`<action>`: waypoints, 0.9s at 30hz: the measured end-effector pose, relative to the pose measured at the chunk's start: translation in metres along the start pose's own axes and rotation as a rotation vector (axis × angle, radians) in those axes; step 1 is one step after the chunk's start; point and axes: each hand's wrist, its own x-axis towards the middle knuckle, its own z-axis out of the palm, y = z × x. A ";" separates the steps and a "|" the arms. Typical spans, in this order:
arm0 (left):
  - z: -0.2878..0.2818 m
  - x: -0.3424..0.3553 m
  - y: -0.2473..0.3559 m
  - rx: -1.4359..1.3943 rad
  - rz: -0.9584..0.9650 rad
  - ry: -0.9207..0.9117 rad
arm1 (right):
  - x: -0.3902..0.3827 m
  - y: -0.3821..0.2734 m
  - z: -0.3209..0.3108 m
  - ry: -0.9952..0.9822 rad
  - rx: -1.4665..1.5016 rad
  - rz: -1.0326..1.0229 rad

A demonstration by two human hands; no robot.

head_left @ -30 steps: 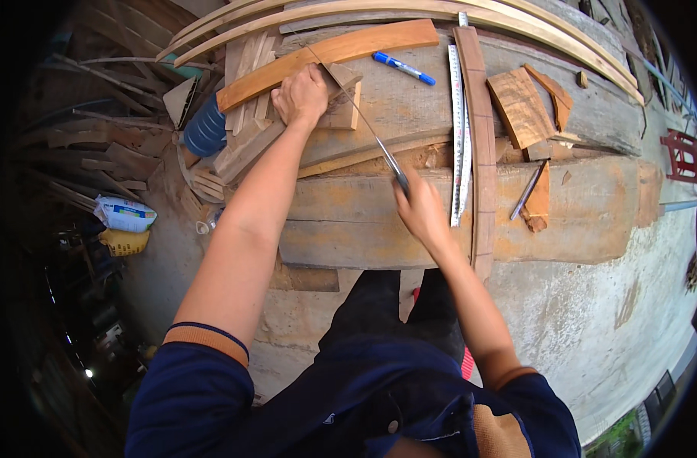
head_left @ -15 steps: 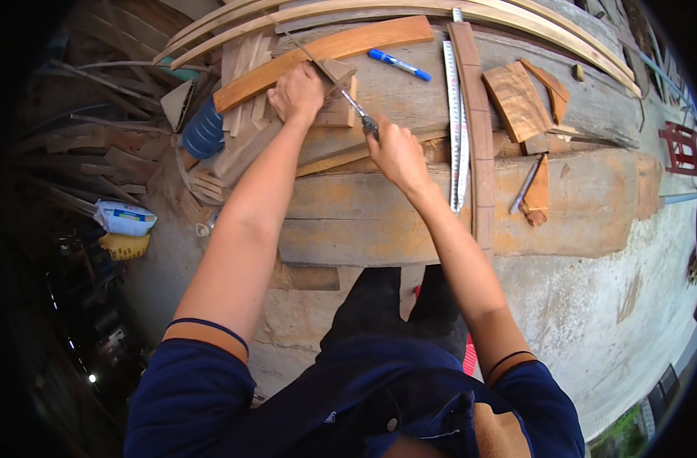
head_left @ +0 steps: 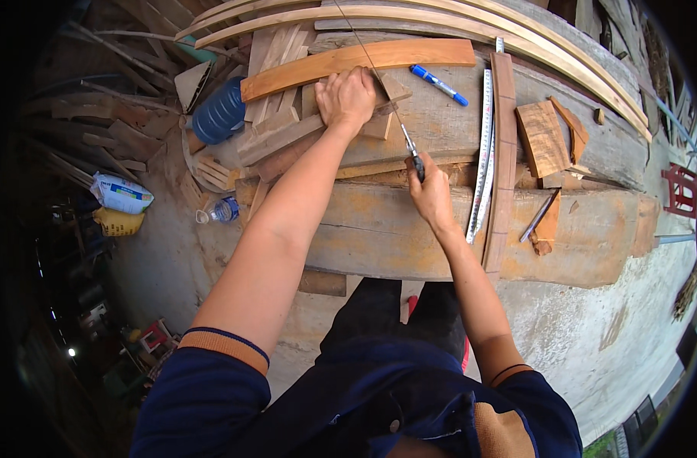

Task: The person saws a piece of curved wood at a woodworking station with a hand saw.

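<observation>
My left hand (head_left: 347, 98) presses flat on a small wooden block (head_left: 380, 122) lying on the big timber bench (head_left: 379, 237). Just beyond its fingers lies a curved reddish plank (head_left: 364, 56). My right hand (head_left: 431, 197) is shut on the dark handle of a thin hand saw (head_left: 403, 136). The saw's narrow blade runs up and left past the block, right beside my left hand. Both forearms reach in from the lower edge.
A blue marker (head_left: 438, 84), a steel ruler (head_left: 482, 156) and a curved wooden strip (head_left: 503, 168) lie right of the saw. Wood offcuts (head_left: 543, 137) sit further right. A blue jug (head_left: 219, 114), a plastic bottle (head_left: 219, 210) and scrap wood lie to the left.
My right hand pushed the saw forward toward the block, then drew it back toward me. My left hand has stayed on the block.
</observation>
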 end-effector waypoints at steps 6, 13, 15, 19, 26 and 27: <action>0.003 0.003 -0.003 0.017 -0.002 -0.027 | 0.005 -0.010 -0.009 -0.050 0.034 0.044; 0.008 0.003 -0.006 0.050 0.022 0.019 | -0.004 -0.044 -0.018 -0.045 -0.107 0.109; 0.008 0.005 -0.006 0.057 0.038 0.020 | -0.004 -0.041 -0.015 -0.009 -0.102 0.110; 0.005 0.001 -0.004 0.005 0.039 0.004 | -0.007 -0.026 -0.007 0.011 -0.101 0.144; -0.002 0.015 -0.047 -0.252 0.323 -0.218 | -0.004 -0.019 0.004 0.063 -0.082 0.151; -0.004 0.018 -0.054 -0.268 0.332 -0.217 | -0.003 -0.021 0.004 0.076 -0.094 0.155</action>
